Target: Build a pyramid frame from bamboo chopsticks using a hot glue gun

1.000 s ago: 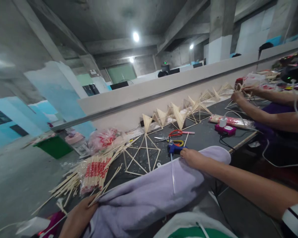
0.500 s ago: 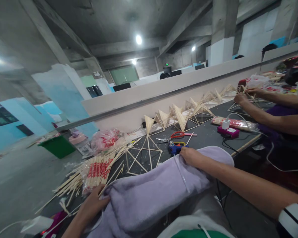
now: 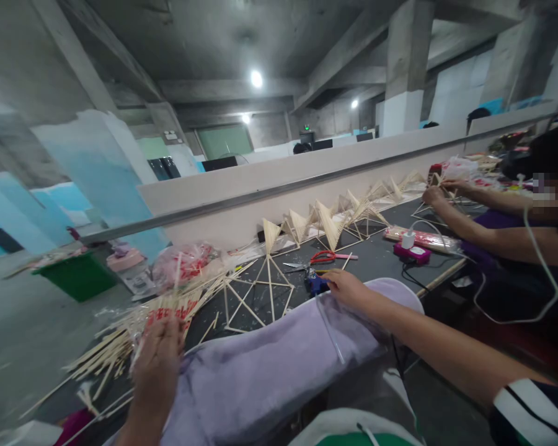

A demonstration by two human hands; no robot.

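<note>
My left hand, smeared by motion, is raised at the lower left. A thin wooden stick points up from its fingers. My right hand is closed around the blue glue gun near the table's front edge. From the gun's rear a clear glue stick hangs over the lilac cloth across my lap. Between my hands stands an open frame of wooden sticks. Red-handled scissors lie behind the glue gun.
Loose wooden sticks and red-printed packets lie at the left. Fan-shaped stick models line the low partition. A purple power socket with cables is at the right, near another person's hands.
My left hand has lifted from the cloth's edge and turned upright with the stick. My right hand stays on the glue gun. The whole view has shifted slightly.
</note>
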